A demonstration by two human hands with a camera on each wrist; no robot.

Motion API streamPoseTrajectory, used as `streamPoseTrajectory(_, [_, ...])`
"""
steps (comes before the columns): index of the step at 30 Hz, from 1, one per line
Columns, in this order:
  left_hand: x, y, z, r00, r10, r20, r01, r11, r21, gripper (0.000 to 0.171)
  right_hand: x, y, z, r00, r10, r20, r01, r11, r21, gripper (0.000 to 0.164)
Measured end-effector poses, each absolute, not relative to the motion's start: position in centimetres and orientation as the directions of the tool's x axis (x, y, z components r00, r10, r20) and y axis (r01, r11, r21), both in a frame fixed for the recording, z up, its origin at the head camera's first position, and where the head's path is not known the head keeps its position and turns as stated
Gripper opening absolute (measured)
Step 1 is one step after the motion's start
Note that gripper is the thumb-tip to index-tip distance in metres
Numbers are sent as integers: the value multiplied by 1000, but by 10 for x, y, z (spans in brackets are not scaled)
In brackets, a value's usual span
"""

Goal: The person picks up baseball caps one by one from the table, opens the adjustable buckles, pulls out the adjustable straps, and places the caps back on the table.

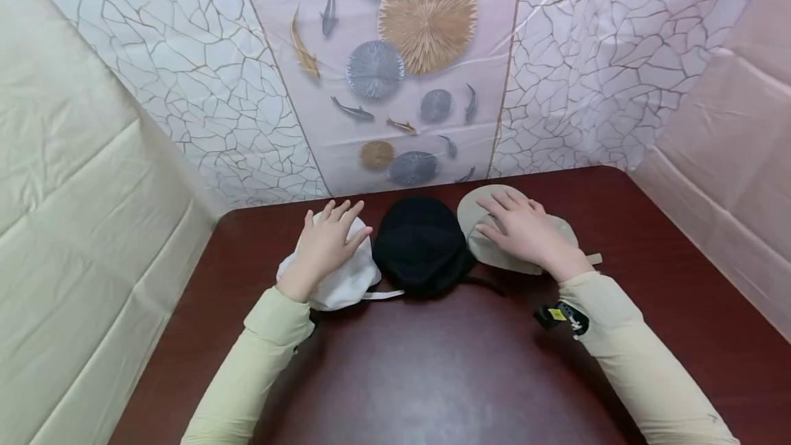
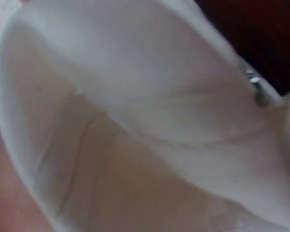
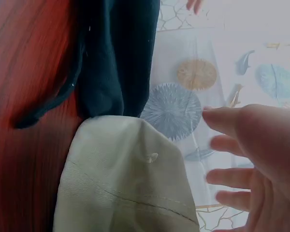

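Note:
Three caps lie in a row at the far side of the table: a white cap on the left, a black cap in the middle, a beige cap on the right. My left hand is over the white one, fingers spread; the head view does not settle whether it touches. In the left wrist view the white cap fills most of the picture, with a bit of hand at the lower left. Over the beige cap my right hand hovers with extended fingers, apart from the fabric.
A dark red-brown table carries the caps. Behind its far edge hangs a patterned cloth with fish and round leaves; pale cloth walls flank both sides. A white strap trails beside the black cap.

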State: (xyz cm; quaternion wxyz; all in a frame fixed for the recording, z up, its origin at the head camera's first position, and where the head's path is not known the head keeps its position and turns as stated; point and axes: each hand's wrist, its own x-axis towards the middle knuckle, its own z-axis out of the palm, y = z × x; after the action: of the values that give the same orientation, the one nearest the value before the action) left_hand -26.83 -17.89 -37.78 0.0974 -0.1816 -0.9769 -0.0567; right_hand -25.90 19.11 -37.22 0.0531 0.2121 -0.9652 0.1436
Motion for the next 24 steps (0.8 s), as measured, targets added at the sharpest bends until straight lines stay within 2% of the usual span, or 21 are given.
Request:
streamPoseTrajectory(5, [-262,-177,-380,-873,441,208,463,884,70,59,-250,191,-374,-876,-450,175,-481,842,-242,51])
streamPoseTrajectory(11, [-232,-170,-389,-811,532,242,564,821,85,51,-242,181,-391,-779,-566,272,-621,758,-202,42])
streamPoseTrajectory(18, [-207,-143,-395,-705,656,270,694,716,72,45,-232,164,-408,-697,-649,305,-705,699,-123,43])
streamPoseTrajectory(21, [-206,-131,-400,-687,691,226,713,701,23,46,-230,158,-413,-671,-676,304,-727,680,-94,45])
streamPoseTrajectory(24, [-207,-124,-408,-682,712,169,719,695,-27,48,-228,153,-420,-675,-684,279,-728,678,-99,48])
